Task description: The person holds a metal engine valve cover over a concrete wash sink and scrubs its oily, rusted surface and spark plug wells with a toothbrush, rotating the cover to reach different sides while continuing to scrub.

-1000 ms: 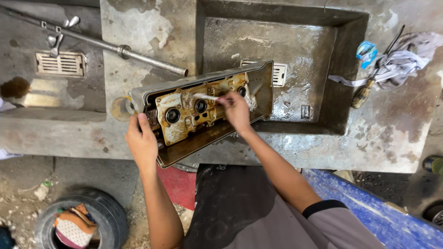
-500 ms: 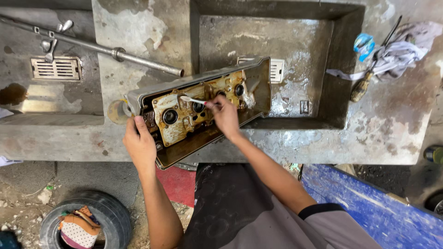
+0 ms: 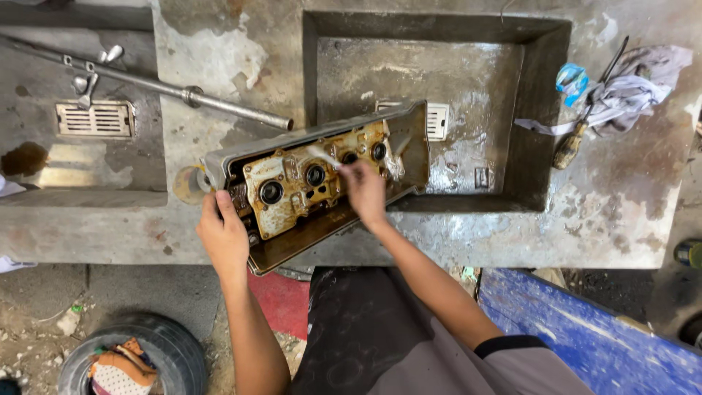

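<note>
A dirty metal engine valve cover (image 3: pixel 314 183) lies upside down across the front edge of a concrete sink (image 3: pixel 439 80), its oily brown inside facing up. My left hand (image 3: pixel 225 238) grips the cover's lower left corner. My right hand (image 3: pixel 364 192) is over the middle of the cover, closed on a small pale brush (image 3: pixel 325 156) whose tip points up and left onto the inner plate.
A long metal pipe (image 3: pixel 168 89) lies on the left basin near a floor drain grate (image 3: pixel 95 118). A screwdriver (image 3: pixel 578 132) and a rag (image 3: pixel 629 91) rest on the right ledge. A tyre (image 3: pixel 139 362) with cloth sits bottom left; a blue board (image 3: pixel 585 329) bottom right.
My right hand has slid left and down along the cover's inside with the brush. The left hand keeps its grip on the corner.
</note>
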Demonstrator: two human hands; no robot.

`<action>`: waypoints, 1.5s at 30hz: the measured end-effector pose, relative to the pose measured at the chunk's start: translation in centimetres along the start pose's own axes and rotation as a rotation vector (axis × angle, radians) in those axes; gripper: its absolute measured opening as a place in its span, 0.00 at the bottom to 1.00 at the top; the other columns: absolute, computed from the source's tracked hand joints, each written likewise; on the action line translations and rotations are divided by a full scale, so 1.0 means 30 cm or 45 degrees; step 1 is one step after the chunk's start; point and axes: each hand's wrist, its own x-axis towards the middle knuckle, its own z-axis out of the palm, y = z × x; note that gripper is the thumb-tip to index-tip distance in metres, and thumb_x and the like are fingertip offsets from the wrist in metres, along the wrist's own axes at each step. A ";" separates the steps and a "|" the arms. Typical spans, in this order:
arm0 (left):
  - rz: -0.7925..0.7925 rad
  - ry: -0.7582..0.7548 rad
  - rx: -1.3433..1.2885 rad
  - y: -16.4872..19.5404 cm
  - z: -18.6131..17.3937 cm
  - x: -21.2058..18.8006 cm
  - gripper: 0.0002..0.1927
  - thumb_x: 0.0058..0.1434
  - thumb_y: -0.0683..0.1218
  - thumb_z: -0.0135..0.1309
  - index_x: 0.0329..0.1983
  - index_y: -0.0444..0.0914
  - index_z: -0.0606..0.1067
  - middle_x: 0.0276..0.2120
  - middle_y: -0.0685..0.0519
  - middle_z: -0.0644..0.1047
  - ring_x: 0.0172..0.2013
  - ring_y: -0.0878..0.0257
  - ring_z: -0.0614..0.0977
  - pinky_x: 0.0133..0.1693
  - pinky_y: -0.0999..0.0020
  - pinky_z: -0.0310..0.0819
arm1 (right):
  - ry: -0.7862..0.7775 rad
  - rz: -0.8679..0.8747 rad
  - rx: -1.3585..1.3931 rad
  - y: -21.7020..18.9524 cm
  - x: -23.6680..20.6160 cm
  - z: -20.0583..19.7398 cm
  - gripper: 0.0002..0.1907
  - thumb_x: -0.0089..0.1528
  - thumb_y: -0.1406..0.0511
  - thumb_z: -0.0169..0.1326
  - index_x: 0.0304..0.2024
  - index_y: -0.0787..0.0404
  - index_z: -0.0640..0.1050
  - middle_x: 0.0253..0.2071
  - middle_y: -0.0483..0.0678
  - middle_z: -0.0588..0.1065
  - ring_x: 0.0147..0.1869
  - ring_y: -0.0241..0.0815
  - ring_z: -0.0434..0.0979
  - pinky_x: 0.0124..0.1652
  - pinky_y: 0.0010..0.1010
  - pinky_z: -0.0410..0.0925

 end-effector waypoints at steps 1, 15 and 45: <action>-0.023 -0.016 0.014 0.002 0.000 0.000 0.21 0.77 0.55 0.43 0.43 0.30 0.71 0.27 0.36 0.73 0.27 0.41 0.71 0.34 0.51 0.67 | -0.033 0.041 -0.039 0.004 0.000 -0.012 0.10 0.66 0.62 0.59 0.39 0.63 0.79 0.31 0.52 0.79 0.29 0.38 0.74 0.30 0.34 0.68; 0.038 -0.003 -0.004 -0.001 0.001 0.003 0.21 0.78 0.54 0.44 0.45 0.30 0.73 0.28 0.36 0.75 0.28 0.43 0.73 0.34 0.51 0.67 | -0.108 0.012 -0.136 0.062 0.052 -0.110 0.14 0.66 0.62 0.60 0.36 0.67 0.74 0.32 0.60 0.76 0.34 0.59 0.77 0.38 0.41 0.70; -0.010 0.014 0.046 -0.051 0.005 -0.005 0.25 0.80 0.57 0.42 0.48 0.28 0.73 0.31 0.36 0.75 0.32 0.51 0.72 0.40 0.55 0.69 | -0.441 -0.245 -0.270 0.175 0.092 -0.264 0.08 0.65 0.64 0.57 0.38 0.63 0.76 0.37 0.60 0.76 0.41 0.63 0.78 0.41 0.49 0.70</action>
